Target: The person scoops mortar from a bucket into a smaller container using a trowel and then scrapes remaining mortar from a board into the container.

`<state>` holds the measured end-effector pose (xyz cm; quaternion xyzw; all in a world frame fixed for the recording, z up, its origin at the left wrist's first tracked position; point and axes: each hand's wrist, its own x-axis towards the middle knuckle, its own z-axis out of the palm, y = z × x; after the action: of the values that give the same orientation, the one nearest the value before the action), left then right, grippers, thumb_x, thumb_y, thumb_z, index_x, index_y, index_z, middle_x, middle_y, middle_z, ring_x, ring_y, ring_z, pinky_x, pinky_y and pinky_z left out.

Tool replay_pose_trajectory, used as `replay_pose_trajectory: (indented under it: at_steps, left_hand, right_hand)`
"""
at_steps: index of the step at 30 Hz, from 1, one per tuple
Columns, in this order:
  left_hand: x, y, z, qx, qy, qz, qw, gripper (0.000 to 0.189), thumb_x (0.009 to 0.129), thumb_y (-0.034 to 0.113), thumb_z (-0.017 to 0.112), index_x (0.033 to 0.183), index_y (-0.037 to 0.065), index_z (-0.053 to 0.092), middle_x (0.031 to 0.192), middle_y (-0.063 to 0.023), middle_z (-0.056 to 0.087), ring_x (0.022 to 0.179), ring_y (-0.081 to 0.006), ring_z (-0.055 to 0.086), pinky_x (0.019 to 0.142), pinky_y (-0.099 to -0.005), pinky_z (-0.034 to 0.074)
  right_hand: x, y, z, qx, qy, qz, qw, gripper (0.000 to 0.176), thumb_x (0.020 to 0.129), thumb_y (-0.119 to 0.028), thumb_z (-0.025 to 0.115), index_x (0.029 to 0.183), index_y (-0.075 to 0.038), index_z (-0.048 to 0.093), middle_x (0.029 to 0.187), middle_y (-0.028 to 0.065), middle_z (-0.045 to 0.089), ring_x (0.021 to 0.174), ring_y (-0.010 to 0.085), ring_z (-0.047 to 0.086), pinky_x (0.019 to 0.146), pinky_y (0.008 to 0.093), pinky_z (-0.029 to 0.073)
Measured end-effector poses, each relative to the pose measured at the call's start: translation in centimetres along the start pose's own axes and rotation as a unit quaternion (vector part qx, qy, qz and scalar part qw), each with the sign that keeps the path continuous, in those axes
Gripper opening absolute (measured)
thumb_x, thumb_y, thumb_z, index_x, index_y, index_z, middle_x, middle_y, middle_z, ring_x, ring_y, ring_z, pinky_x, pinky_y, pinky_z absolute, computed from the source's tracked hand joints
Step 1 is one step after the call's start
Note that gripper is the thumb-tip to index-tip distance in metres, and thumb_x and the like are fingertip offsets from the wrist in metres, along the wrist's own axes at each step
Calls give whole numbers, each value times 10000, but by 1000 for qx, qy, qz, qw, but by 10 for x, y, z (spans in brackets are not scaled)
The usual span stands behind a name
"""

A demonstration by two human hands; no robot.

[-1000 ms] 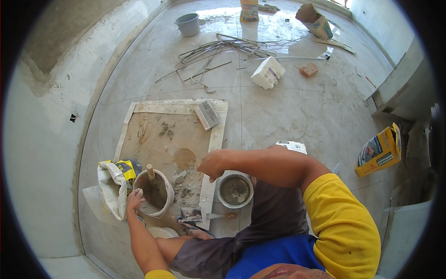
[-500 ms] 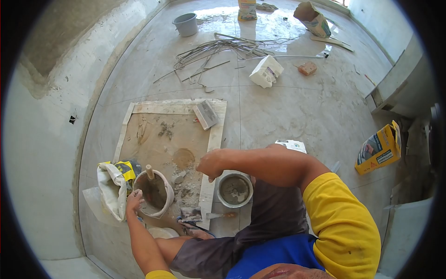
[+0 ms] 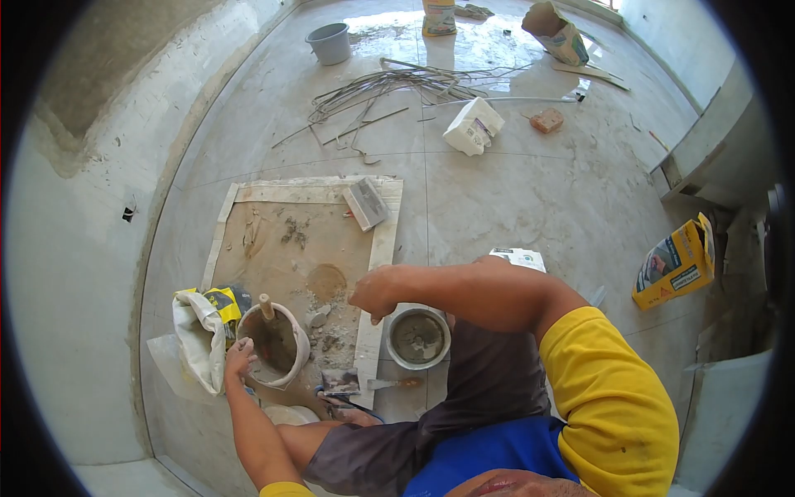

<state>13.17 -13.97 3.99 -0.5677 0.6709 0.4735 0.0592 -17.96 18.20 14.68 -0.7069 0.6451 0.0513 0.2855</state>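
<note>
Still unmoved, left hand [image 3: 239, 359] fingers gripping bucket [image 3: 303, 342] rim, right hand [image 3: 374, 291] fingers curled shut

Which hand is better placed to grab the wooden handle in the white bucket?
Left, likely: left hand sits on the white bucket rim near the wooden handle; right hand hovers farther off, near the metal bowl.
</note>
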Motion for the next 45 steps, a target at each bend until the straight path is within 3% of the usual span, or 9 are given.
replay_pose_trajectory:
  at_steps: [2, 15, 17, 20, 29, 33, 35, 42, 45]
  left_hand:
    - [0, 0, 0, 1, 0, 0, 1000, 516, 842, 421, 599, 1257, 135, 486, 1139, -17, 561, 876, -191, 580, 667, -340, 408]
    - [-3, 2, 1, 5, -1, 4, 1000, 524, 851, 422, 589, 1263, 117, 480, 1168, -27, 553, 891, -199, 579, 654, -324, 406]
    - [-3, 2, 1, 8, 0, 5, 1000, 526, 851, 422, 589, 1266, 118, 478, 1169, -27, 552, 893, -198, 579, 650, -322, 405]
    - [-3, 2, 1, 2, -2, 2, 1000, 527, 852, 418, 589, 1270, 118, 476, 1172, -29, 552, 895, -199, 580, 658, -327, 406]
    - [-6, 5, 2, 0, -5, 0, 1000, 523, 853, 412, 590, 1271, 120, 476, 1177, -30, 553, 899, -197, 578, 686, -334, 409]
    - [-4, 4, 2, 2, -2, -1, 1000, 520, 849, 417, 593, 1263, 122, 483, 1158, -26, 559, 889, -194, 579, 685, -338, 409]
    - [-3, 3, 2, 3, -3, -1, 1000, 520, 848, 418, 595, 1262, 123, 484, 1150, -24, 561, 880, -193, 580, 684, -341, 410]
    - [3, -1, 1, -8, -7, 4, 1000, 523, 848, 404, 602, 1266, 115, 478, 1141, -32, 563, 863, -193, 589, 552, -266, 386]
    - [3, -1, 0, -7, -6, 3, 1000, 529, 848, 406, 601, 1272, 117, 474, 1156, -35, 558, 877, -200, 590, 552, -267, 388]
  right_hand:
    - [0, -1, -3, 2, -50, 7, 999, 472, 771, -315, 682, 1117, -22, 549, 1043, 160, 622, 1037, 335, 568, 839, 455, 455]
    - [1, -1, 0, 3, -45, 5, 999, 455, 767, -311, 690, 1084, -10, 566, 1023, 167, 627, 1020, 336, 576, 829, 446, 463]
    - [1, 0, 2, -6, -8, 4, 1000, 374, 766, -339, 688, 934, -5, 682, 977, 161, 659, 967, 323, 608, 810, 421, 480]
    - [2, 0, 0, -1, -49, 0, 999, 458, 768, -308, 689, 1092, -10, 561, 1027, 168, 625, 1024, 336, 574, 836, 446, 460]
    - [4, 1, 0, 1, -52, 4, 999, 478, 768, -312, 686, 1117, -16, 548, 1041, 168, 621, 1031, 338, 570, 839, 445, 458]
    - [7, 2, 5, -6, -58, 3, 998, 476, 769, -312, 685, 1116, -17, 550, 1045, 166, 620, 1033, 335, 569, 840, 446, 459]
    - [8, 4, 9, -11, -8, -4, 1000, 378, 768, -350, 688, 939, -13, 684, 975, 160, 661, 969, 327, 608, 812, 421, 477]
    - [5, 1, 2, -15, -16, -4, 1000, 380, 766, -345, 689, 939, -6, 683, 991, 157, 659, 978, 324, 605, 813, 419, 478]
    - [3, -1, -3, -7, -62, 2, 998, 459, 771, -311, 683, 1101, -17, 560, 1047, 160, 621, 1034, 333, 570, 838, 447, 460]
